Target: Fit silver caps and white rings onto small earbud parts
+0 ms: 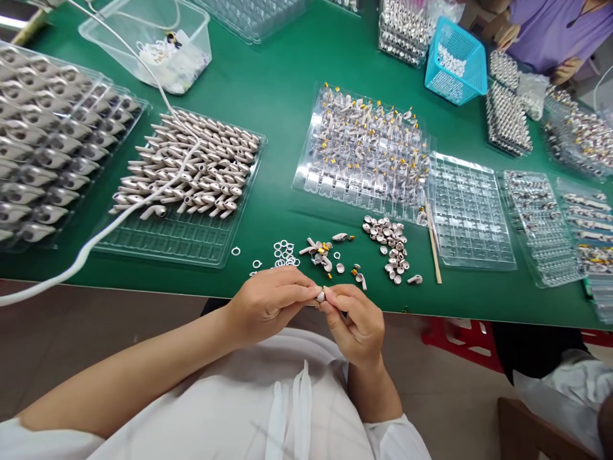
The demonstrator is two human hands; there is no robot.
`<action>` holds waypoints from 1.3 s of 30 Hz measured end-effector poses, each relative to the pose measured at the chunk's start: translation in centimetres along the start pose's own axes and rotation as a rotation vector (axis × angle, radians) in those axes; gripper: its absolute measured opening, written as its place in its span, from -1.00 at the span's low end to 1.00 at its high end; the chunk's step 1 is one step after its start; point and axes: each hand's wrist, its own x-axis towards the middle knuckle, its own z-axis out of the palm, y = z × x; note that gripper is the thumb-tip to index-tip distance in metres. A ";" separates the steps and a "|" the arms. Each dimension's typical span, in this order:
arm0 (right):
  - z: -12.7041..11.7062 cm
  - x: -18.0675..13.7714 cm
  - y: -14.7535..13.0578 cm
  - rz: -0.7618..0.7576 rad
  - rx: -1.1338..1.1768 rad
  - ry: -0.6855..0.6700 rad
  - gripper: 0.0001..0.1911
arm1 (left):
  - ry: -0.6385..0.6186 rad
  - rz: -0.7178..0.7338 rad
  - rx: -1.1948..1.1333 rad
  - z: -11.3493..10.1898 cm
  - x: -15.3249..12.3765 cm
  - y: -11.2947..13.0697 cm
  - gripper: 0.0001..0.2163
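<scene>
My left hand and my right hand meet at the table's front edge. Between their fingertips they pinch a small pale earbud part, mostly covered by the fingers. Just beyond lie a heap of white rings and a small pile of earbud stems with gold flex tabs. To the right is a cluster of beige earbud caps, with one loose earbud shell beside it.
Left stands a tray of beige earbud shells, crossed by a white cable. Behind the small piles is a transparent tray of flex-tabbed parts. A wooden stick lies by another tray. A blue basket stands near a co-worker's hands.
</scene>
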 end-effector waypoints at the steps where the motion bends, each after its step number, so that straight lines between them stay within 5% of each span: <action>1: 0.1 0.0 0.0 0.002 -0.004 -0.002 -0.68 | -0.003 0.013 0.017 0.0 -0.1 -0.1 -0.86; 13: -0.5 1.0 -0.1 0.232 0.143 -0.126 -0.81 | -0.028 0.126 0.221 -0.2 -0.4 -0.1 -0.82; 27: 0.3 0.5 -0.1 0.010 0.003 -0.021 -0.74 | 0.010 0.061 0.045 0.1 -0.2 -0.2 -0.83; 39: 0.6 0.3 -0.6 0.040 -0.040 0.008 -0.73 | 0.037 0.074 0.092 0.2 -0.5 -0.1 -0.85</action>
